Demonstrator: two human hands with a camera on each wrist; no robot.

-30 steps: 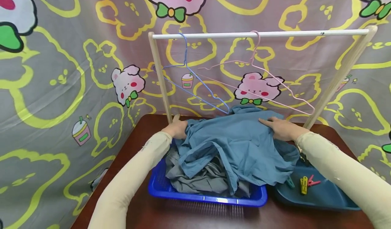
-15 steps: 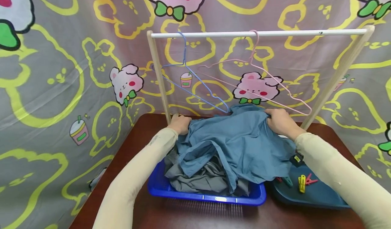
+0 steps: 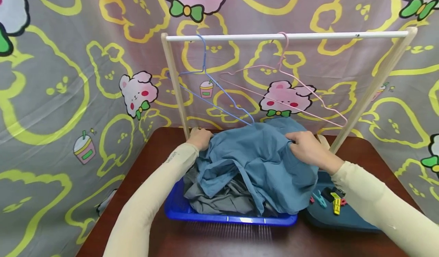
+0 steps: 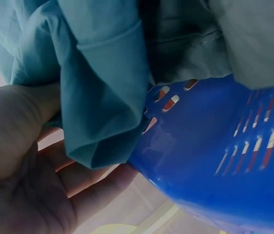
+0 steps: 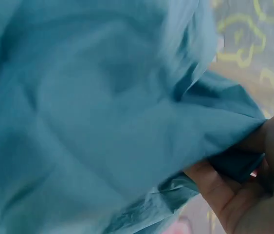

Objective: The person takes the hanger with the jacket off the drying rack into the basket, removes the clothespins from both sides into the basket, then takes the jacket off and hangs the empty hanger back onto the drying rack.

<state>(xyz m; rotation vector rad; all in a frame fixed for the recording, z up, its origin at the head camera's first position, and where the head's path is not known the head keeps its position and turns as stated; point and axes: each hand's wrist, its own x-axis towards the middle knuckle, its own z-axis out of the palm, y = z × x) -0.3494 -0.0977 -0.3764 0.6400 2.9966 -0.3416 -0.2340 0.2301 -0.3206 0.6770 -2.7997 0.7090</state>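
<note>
A crumpled blue garment (image 3: 253, 146) spreads over the blue plastic basket (image 3: 229, 219) in the head view. My left hand (image 3: 200, 139) holds its left edge near the basket's far left corner. In the left wrist view, a fold of the cloth lies between the left thumb and the fingers (image 4: 98, 192), close to the basket's slotted wall. My right hand (image 3: 308, 148) pinches the garment's right side, raised above the basket. Cloth pulls to a point at the right fingers (image 5: 214, 187) in the right wrist view. Grey fabric (image 3: 226, 196) lies beneath it in the basket.
A wooden rack with a white rail (image 3: 240, 37) stands behind, bearing a blue hanger (image 3: 219, 87) and a pink hanger (image 3: 302, 83). Right of the basket is a dark teal tray (image 3: 329, 221) with several clothespins (image 3: 337, 206). All stand on a brown table (image 3: 151, 154).
My right hand has gone from resting on the garment to gripping it, and has drawn its right side inward, off the tray. The left hand has shifted only slightly and holds the left edge.
</note>
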